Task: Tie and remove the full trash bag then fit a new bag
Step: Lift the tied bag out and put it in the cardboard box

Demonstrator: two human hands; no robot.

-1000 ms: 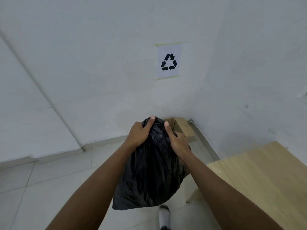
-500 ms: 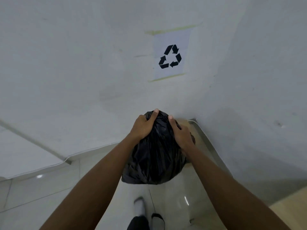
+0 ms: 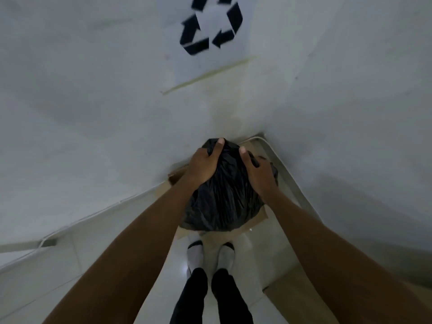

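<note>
A full black trash bag (image 3: 224, 202) hangs in front of me, over an open cardboard box (image 3: 253, 220) that stands in the corner of the room. My left hand (image 3: 203, 165) grips the bag's upper left side, thumb stretched across the top. My right hand (image 3: 257, 174) clasps the upper right side, thumb pointing up. Most of the box is hidden behind the bag; only a left flap (image 3: 174, 177) and the front right edge show. I cannot tell whether the bag rests in the box or hangs above it.
White walls meet in a corner just behind the box; a recycling sign (image 3: 210, 29) is taped on the left wall. My feet in white socks (image 3: 210, 253) stand on the pale tiled floor right before the box. A wooden surface (image 3: 282, 286) lies low right.
I have stepped closer to the corner and tilted down. The bag, held in both hands throughout, now sits over the cardboard box, and both feet have come into view.
</note>
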